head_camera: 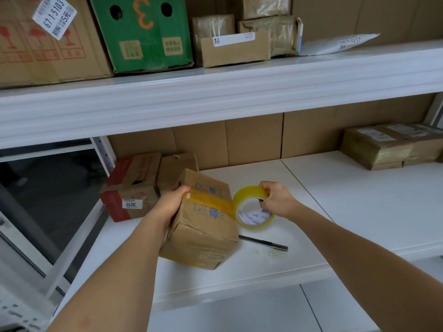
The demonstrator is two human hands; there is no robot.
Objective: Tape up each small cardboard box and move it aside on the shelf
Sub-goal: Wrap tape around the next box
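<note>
A small brown cardboard box (203,236) with blue print stands tilted on the white lower shelf (335,200). My left hand (171,203) grips its upper left edge, the thumb pressing down the end of a yellowish tape strip (211,200). That strip runs across the box top to a roll of clear yellow tape (254,207), which my right hand (275,200) holds just right of the box, fingers through the core.
A black pen (263,242) lies on the shelf right of the box. Two more cardboard boxes (134,185) stand behind at the left. Taped parcels (388,147) sit at the far right. The upper shelf (215,92) carries large boxes and parcels.
</note>
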